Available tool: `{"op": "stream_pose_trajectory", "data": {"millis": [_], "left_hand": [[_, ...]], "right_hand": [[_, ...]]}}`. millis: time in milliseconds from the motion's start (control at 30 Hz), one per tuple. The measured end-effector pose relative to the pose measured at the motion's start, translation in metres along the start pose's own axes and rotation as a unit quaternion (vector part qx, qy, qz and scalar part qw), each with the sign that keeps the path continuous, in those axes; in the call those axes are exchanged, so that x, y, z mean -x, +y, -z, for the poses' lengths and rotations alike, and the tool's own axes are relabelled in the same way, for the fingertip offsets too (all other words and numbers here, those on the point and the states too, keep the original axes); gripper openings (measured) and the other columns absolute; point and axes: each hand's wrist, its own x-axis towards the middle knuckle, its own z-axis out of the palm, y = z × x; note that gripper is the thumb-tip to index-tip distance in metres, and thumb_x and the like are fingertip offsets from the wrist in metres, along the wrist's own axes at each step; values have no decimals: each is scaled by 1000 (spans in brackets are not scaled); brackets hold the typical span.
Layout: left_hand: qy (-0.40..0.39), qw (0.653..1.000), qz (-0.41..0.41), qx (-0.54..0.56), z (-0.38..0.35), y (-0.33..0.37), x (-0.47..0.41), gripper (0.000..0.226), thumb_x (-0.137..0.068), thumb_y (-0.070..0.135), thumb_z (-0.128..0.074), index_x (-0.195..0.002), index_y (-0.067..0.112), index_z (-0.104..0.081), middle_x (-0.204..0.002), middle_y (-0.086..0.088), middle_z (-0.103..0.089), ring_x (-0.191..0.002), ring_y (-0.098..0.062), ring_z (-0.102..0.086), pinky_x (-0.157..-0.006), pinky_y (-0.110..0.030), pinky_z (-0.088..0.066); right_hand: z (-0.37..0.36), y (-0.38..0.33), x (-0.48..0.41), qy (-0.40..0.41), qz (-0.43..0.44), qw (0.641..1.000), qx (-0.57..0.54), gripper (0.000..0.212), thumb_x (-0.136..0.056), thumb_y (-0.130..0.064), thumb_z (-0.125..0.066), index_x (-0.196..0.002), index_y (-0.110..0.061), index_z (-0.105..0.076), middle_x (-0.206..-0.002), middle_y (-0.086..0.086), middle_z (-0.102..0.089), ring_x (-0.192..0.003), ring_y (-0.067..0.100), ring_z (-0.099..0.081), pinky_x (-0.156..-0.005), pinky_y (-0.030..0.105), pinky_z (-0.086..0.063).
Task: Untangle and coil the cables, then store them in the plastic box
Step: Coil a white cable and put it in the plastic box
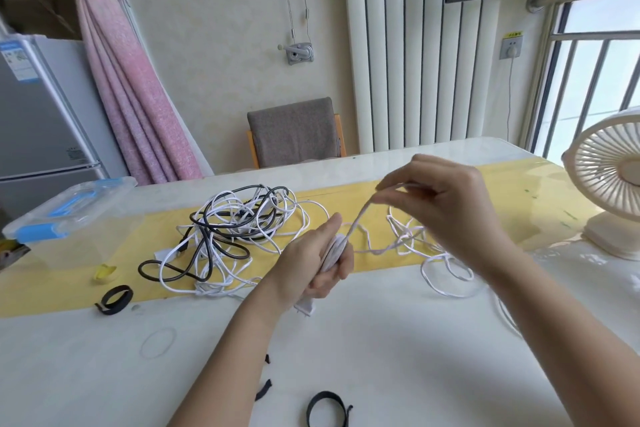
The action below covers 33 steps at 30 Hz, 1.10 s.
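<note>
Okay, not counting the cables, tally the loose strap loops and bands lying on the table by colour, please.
Black loops: 2
Yellow strap: 1
Clear band: 1
Total: 4

White table (381,357) with a yellow runner (52,288).
Cable tangle (235,229) lies mid-runner, box (69,208) far left, fan (609,184) right, black strap (114,299) at the runner's front edge.
</note>
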Motion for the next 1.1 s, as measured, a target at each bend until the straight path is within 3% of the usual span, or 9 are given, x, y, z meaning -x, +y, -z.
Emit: {"op": "stream_pose_trajectory", "data": {"millis": [167, 267, 333, 500, 667, 767, 833, 967, 1100], "left_hand": [[-165, 977, 13, 133, 6, 7, 7, 33, -80, 34, -53, -51, 22, -44, -42, 11, -20, -35, -4, -14, -34, -15, -14], [-321, 895, -24, 310, 10, 9, 10, 32, -94, 27, -46, -63, 22, -42, -45, 9, -18, -37, -5, -12, -36, -17, -12], [-349, 850, -53, 391, 13, 10, 15, 34, -98, 23, -38, -64, 19, -39, -44, 7, -18, -37, -6, -12, -36, -18, -10], [-255, 797, -121, 535, 26, 11, 20, 36, -100, 23, -37, -66, 16, -43, -45, 8, -21, -38, -5, -14, -40, -19, -12], [-163, 788, -117, 582, 48, 0, 11, 38, -103, 22, -34, -85, 0, -59, -57, -3, -34, -43, -11, -20, -45, -25, -19], [-102, 808, -179, 552, 50, 1, 1, 31, -99, 22, -43, -80, 7, -61, -55, 1, -33, -45, -9, -25, -42, -27, -29], [26, 836, -190, 515, 46, 4, 4, 22, -86, 22, -55, -65, 16, -59, -46, 7, -30, -41, -6, -14, -32, -22, -28], [156, 873, -165, 432, 35, 12, 2, 30, -94, 26, -41, -66, 18, -50, -43, 10, -27, -41, -6, -7, -31, -16, -16], [221, 932, -145, 247, 22, 6, -6, 32, -102, 24, -34, -76, 12, -48, -45, 9, -37, -37, -2, -29, -37, -14, -21]], "right_hand": [[20, 16, -6, 63, -65, 995, -33, 6, -74, -21, -78, -76, -18, -74, -66, 1, -60, -59, 22, -51, -55, 29, -37], [23, 29, -6, 87, -92, 991, -31, 5, -78, -19, -75, -83, -21, -75, -64, 2, -57, -56, 6, -46, -55, 16, -33], [18, 37, -5, 72, -114, 991, -24, 8, -82, -19, -71, -89, -19, -76, -61, -9, -54, -56, 2, -46, -55, 10, -31], [-6, 47, 4, -57, -107, 990, 69, 12, -88, -18, -66, -93, -17, -77, -62, -5, -49, -57, 4, -49, -54, 13, -31], [-26, 43, 14, -209, -52, 965, 147, 16, -91, -26, -62, -91, -17, -75, -65, 1, -51, -60, 20, -47, -55, 29, -28], [-36, 34, 18, -264, -40, 950, 160, 21, -94, -31, -58, -96, -18, -74, -68, 1, -49, -63, 20, -44, -54, 31, -29], [-41, 28, 21, -302, -21, 936, 180, 23, -96, -33, -53, -98, -19, -72, -70, -1, -47, -66, 19, -42, -52, 26, -28], [-53, 16, 27, -367, 57, 908, 194, 26, -99, -32, -48, -112, -24, -68, -84, 3, -57, -78, 28, -54, -53, 30, -24], [-59, 6, 32, -373, 137, 902, 171, 18, -83, -28, -61, -92, -24, -76, -60, -2, -55, -48, 23, -53, -43, 15, -7]]}}
